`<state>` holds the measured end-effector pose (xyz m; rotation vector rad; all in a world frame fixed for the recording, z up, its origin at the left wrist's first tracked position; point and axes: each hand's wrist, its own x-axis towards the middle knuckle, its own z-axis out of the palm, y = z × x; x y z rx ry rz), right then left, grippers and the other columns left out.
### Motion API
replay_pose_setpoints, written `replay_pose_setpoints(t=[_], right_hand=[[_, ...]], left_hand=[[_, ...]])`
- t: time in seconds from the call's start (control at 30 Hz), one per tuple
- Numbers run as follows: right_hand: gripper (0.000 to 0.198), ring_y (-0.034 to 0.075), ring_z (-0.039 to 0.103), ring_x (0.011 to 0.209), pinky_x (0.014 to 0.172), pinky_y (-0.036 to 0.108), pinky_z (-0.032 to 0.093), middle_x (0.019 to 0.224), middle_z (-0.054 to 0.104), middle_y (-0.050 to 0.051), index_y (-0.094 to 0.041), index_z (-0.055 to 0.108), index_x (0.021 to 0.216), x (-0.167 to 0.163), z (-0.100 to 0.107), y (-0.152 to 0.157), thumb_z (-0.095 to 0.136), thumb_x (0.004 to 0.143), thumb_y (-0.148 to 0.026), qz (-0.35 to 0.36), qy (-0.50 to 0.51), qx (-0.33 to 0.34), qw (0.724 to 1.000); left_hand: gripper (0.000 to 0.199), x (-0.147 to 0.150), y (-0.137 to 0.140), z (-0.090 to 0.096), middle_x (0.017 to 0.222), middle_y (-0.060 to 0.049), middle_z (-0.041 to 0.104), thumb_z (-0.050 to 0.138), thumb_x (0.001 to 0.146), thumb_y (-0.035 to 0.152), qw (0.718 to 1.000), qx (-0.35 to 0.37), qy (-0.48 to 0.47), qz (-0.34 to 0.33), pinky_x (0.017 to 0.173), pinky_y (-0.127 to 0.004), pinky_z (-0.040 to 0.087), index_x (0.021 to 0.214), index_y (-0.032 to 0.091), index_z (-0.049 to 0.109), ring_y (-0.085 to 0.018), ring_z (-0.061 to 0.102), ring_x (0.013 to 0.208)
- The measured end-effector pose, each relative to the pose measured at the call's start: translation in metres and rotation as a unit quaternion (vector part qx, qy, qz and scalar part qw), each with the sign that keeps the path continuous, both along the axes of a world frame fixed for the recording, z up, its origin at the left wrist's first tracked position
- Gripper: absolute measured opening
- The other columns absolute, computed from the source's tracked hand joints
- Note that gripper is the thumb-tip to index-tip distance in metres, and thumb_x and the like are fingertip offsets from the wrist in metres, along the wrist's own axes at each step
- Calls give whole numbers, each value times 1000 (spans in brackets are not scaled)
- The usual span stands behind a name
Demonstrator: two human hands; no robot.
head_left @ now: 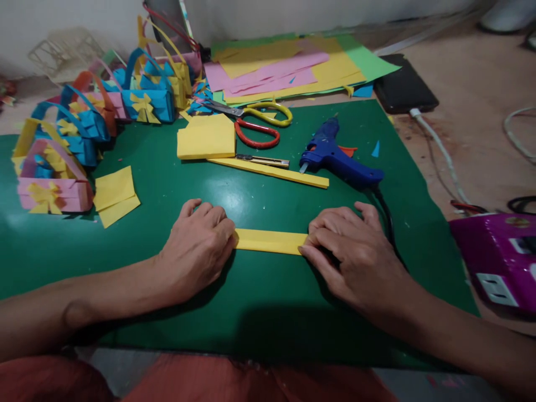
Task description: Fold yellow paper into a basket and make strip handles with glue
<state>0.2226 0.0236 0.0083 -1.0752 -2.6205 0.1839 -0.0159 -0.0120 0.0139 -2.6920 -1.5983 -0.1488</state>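
A folded yellow paper strip [270, 241] lies flat across the green mat [268, 301], stretched between my two hands. My left hand [201, 245] is closed over its left end, which the fingers hide. At the right end, my right hand [352, 245] pinches the strip between thumb and fingers. Beyond them are a thin yellow paper strip [276, 172], a box cutter [266, 161] and a folded yellow paper piece [206, 138]. Scissors [251, 120] with one red and one yellow handle lie behind. A blue glue gun [339, 159] rests on its side above my right hand.
Several small paper baskets [54, 192] with bows stand at the left. Yellow paper squares [116, 195] lie near them. Stacked coloured sheets [288, 67] are at the back, a phone [404, 84] on a cable beside them. A purple power box [498, 262] sits at the right.
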Motion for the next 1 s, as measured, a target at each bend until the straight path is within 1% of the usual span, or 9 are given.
replay_pose_setpoints(t=[0.17,0.33,0.47,0.6,0.7,0.87,1.0], right_hand=[[22,20,53,77,83,46,30,73,58,6,-16,57,67,0,4,-2,43,85,-16,0,-21,-14,1000],[22,20,53,79,86,46,28,76,60,6,-16,56,67,-1,7,-3,44,85,-16,-7,-28,-23,999],[23,19,52,79,84,44,29,77,59,6,-16,54,65,-1,6,-3,44,85,-17,-13,-30,-31,999],[21,20,51,80,79,41,30,76,59,6,-16,54,65,-1,6,-3,45,84,-17,-16,-39,-44,998],[22,20,51,80,78,40,30,75,58,6,-16,54,65,-1,9,-2,44,84,-17,-18,-49,-52,997],[23,20,52,78,84,44,29,75,58,6,-15,54,65,-2,9,-2,42,84,-15,-12,-48,-30,998],[22,20,51,77,84,45,30,74,58,7,-15,55,65,-2,7,-2,43,84,-16,-7,-56,-6,998]], left_hand=[[24,-1,-1,-1,69,-4,54,40,86,16,1000,9,-5,-3,84,-43,37,68,16,56,-17,48,67],[27,-1,-1,-2,67,-3,54,38,87,17,1000,21,-7,-3,84,-44,37,67,16,56,-18,50,67],[28,0,-1,-2,67,-4,55,38,88,18,999,31,-7,-4,83,-44,39,66,16,57,-19,51,66],[29,0,-1,-1,67,-4,56,38,88,18,1000,24,-9,0,84,-45,39,66,16,57,-19,51,66],[30,0,-1,-1,67,-4,56,38,88,19,1000,20,-9,0,84,-46,39,66,16,57,-19,52,66],[30,-1,-1,-2,67,-4,56,38,89,20,1000,20,-10,-1,85,-46,38,66,16,57,-19,51,67],[29,-1,-1,-2,66,-3,55,38,89,19,1000,21,-9,-2,85,-45,38,66,16,56,-18,50,66]])
